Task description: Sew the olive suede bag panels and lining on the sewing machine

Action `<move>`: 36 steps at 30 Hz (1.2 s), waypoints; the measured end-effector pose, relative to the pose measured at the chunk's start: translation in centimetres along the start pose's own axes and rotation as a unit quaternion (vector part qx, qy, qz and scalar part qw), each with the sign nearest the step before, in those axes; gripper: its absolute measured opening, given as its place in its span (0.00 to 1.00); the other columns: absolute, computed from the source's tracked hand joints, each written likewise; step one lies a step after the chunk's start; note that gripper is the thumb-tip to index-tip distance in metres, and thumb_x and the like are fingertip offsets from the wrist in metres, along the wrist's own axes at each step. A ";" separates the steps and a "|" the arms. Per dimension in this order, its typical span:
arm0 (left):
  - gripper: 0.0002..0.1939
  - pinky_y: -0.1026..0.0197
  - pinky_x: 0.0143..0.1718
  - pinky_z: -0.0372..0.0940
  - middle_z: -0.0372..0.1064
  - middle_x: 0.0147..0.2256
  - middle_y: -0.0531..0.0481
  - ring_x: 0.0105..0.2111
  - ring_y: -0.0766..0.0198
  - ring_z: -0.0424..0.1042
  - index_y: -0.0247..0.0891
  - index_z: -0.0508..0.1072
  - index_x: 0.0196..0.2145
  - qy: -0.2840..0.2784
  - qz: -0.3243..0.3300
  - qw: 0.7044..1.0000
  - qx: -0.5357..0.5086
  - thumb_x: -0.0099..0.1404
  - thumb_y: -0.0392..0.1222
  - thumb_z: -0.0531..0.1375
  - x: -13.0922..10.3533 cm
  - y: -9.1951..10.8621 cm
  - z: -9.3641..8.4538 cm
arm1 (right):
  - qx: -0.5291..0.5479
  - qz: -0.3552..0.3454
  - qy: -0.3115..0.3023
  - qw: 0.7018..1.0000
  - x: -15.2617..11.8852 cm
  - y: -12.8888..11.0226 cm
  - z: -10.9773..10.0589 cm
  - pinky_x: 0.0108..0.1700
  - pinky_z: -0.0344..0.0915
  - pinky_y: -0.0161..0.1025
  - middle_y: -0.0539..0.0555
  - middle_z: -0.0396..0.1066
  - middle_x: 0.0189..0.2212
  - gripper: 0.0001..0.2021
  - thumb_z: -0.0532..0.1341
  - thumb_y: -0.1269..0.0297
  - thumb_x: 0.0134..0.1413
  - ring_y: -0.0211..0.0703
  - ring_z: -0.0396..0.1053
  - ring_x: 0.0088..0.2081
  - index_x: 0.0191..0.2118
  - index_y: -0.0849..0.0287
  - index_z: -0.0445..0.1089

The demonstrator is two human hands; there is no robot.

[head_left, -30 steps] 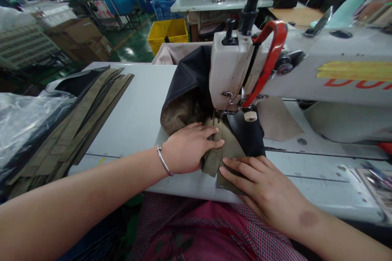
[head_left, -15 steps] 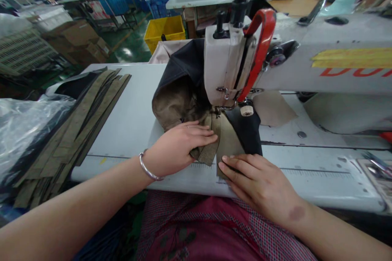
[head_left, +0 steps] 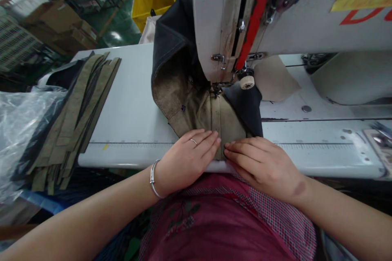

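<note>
Your olive fabric piece [head_left: 211, 114] lay flat under the sewing machine [head_left: 245, 20] foot, a raised seam strip running down its middle toward the table [head_left: 134, 102] edge; its weave looked coarse and matte, backed by smooth dark cloth [head_left: 174, 32] folded up behind; your left hand [head_left: 190, 157] and right hand [head_left: 260, 163] lay open, fingers extended and pressed flat on the near end, gripping nothing; a stack of long olive strips [head_left: 79, 106] lay well apart to the left, beside crinkled clear plastic [head_left: 21, 122].
</note>
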State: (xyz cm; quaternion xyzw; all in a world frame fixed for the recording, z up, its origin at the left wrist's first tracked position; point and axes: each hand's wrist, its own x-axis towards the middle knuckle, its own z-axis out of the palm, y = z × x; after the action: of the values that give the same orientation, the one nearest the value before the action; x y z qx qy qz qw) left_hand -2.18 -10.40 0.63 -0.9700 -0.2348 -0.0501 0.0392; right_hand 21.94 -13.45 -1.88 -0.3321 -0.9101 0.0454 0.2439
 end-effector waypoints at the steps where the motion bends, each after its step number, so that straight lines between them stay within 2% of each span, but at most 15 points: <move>1: 0.20 0.49 0.59 0.61 0.64 0.58 0.39 0.57 0.54 0.64 0.28 0.64 0.58 0.009 -0.006 1.000 -0.018 0.71 0.34 0.49 -0.1 -0.1 0.1 | 0.000 -0.004 0.000 1.000 0.0 0.0 0.0 0.47 0.68 0.43 0.56 0.75 0.46 0.11 0.59 0.70 0.60 0.45 0.70 0.46 0.47 0.62 0.72; 5: 0.17 0.52 0.58 0.62 0.68 0.55 0.45 0.54 0.60 0.66 0.33 0.66 0.56 0.067 -0.050 0.992 -0.092 0.71 0.35 0.51 0.0 -0.1 0.7 | -0.002 -0.026 0.017 1.000 -0.1 0.2 0.1 0.45 0.68 0.44 0.57 0.75 0.45 0.10 0.59 0.72 0.60 0.45 0.70 0.46 0.46 0.63 0.72; 7: 0.17 0.52 0.58 0.63 0.69 0.54 0.45 0.53 0.60 0.67 0.34 0.67 0.55 0.076 -0.060 0.991 -0.094 0.71 0.35 0.51 0.1 0.2 0.8 | -0.004 -0.037 0.025 0.999 -0.2 0.3 0.2 0.45 0.67 0.43 0.57 0.75 0.45 0.10 0.59 0.72 0.60 0.45 0.70 0.46 0.46 0.64 0.72; 13: 0.18 0.49 0.56 0.63 0.66 0.55 0.44 0.53 0.56 0.66 0.37 0.65 0.57 0.024 -0.055 0.997 -0.041 0.72 0.38 0.50 0.3 0.9 0.6 | -0.001 -0.051 0.027 0.998 -0.6 0.2 0.4 0.42 0.67 0.43 0.55 0.75 0.46 0.09 0.60 0.71 0.60 0.44 0.70 0.44 0.45 0.63 0.72; 17: 0.18 0.48 0.60 0.58 0.66 0.55 0.47 0.54 0.58 0.65 0.40 0.65 0.58 0.018 -0.059 0.998 -0.027 0.72 0.38 0.50 0.2 1.1 0.5 | 0.006 -0.051 0.031 0.998 -0.6 -0.4 0.2 0.41 0.67 0.43 0.55 0.75 0.44 0.08 0.59 0.71 0.60 0.44 0.70 0.42 0.44 0.63 0.73; 21: 0.18 0.48 0.63 0.54 0.65 0.55 0.47 0.55 0.58 0.63 0.40 0.65 0.58 0.017 -0.071 0.997 -0.032 0.71 0.39 0.50 0.2 1.3 0.6 | 0.023 -0.026 0.017 0.999 -0.5 -0.6 -0.3 0.47 0.68 0.42 0.55 0.73 0.45 0.09 0.59 0.70 0.61 0.43 0.69 0.44 0.45 0.64 0.72; 24: 0.19 0.49 0.62 0.54 0.65 0.55 0.47 0.55 0.58 0.64 0.39 0.65 0.58 0.016 -0.074 0.996 -0.037 0.71 0.39 0.50 0.2 1.3 0.7 | -0.006 -0.008 0.001 1.000 -0.4 -0.4 -0.5 0.50 0.68 0.45 0.59 0.72 0.47 0.13 0.59 0.70 0.61 0.47 0.67 0.47 0.50 0.67 0.70; 29: 0.18 0.50 0.62 0.54 0.66 0.54 0.48 0.53 0.58 0.65 0.40 0.66 0.57 0.026 -0.079 0.996 -0.043 0.72 0.39 0.49 0.4 1.2 0.7 | -0.040 -0.038 -0.002 0.998 -0.4 -0.2 -0.6 0.44 0.70 0.46 0.61 0.73 0.42 0.14 0.53 0.75 0.63 0.48 0.68 0.42 0.49 0.71 0.70; 36: 0.17 0.51 0.62 0.54 0.66 0.53 0.48 0.53 0.59 0.64 0.40 0.66 0.56 0.033 -0.072 0.996 -0.041 0.71 0.40 0.52 0.7 0.8 0.7 | -0.031 -0.063 0.007 0.998 0.2 0.2 -0.7 0.39 0.70 0.43 0.60 0.74 0.38 0.10 0.56 0.75 0.61 0.47 0.69 0.39 0.45 0.70 0.72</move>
State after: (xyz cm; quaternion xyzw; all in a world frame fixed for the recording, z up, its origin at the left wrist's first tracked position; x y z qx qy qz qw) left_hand -1.12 -10.75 0.00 -0.9493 -0.3000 -0.0942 0.0035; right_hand 22.24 -13.20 -1.27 -0.2822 -0.9283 -0.0010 0.2420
